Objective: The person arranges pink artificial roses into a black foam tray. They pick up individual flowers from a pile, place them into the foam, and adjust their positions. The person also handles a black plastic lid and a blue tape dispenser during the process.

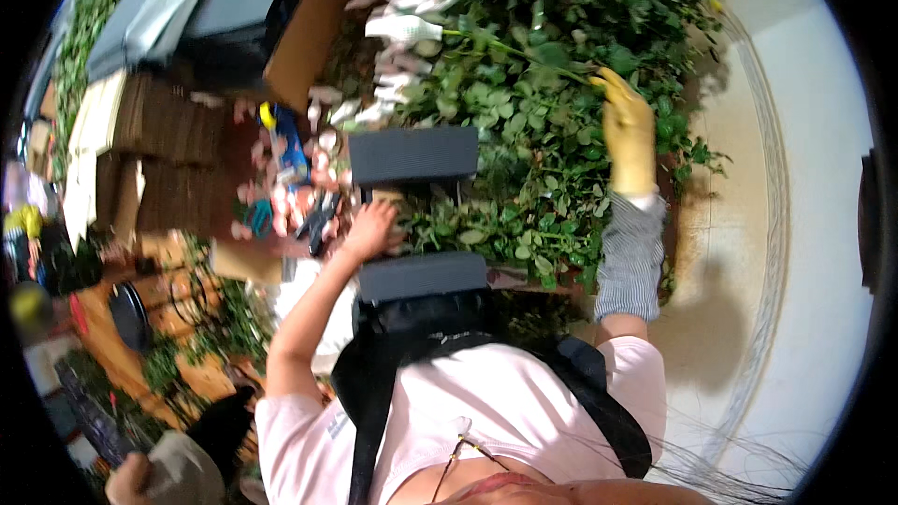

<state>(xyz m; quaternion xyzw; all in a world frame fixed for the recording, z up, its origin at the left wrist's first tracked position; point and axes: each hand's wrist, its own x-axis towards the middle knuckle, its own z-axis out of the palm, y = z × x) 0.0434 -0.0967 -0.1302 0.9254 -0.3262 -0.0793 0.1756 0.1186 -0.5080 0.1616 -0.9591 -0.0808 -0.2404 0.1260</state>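
My right hand [627, 126], in a yellow glove with a grey striped sleeve above it, is over the leaves on the right. Its fingers pinch the end of a long green rose stem [505, 47]. At the stem's other end, to the left, is a flower head in a white net sleeve [404, 29]. My bare left hand [374, 227] lies beside the gap between two dark grey padded blocks [413, 155]. Its fingers look stretched out, though slightly blurred, and I see nothing held in them. Leafy stems [524, 234] lie to the right of that gap.
A large heap of leafy stems [636, 0] fills the far side. Stacked cardboard sheets [168, 150] stand left. Between them lie a blue-and-yellow tool [288, 145], a black-handled tool [323, 220] and scattered pink petals. A white wall [814, 131] rises at right; another person's hand [131, 477] shows lower left.
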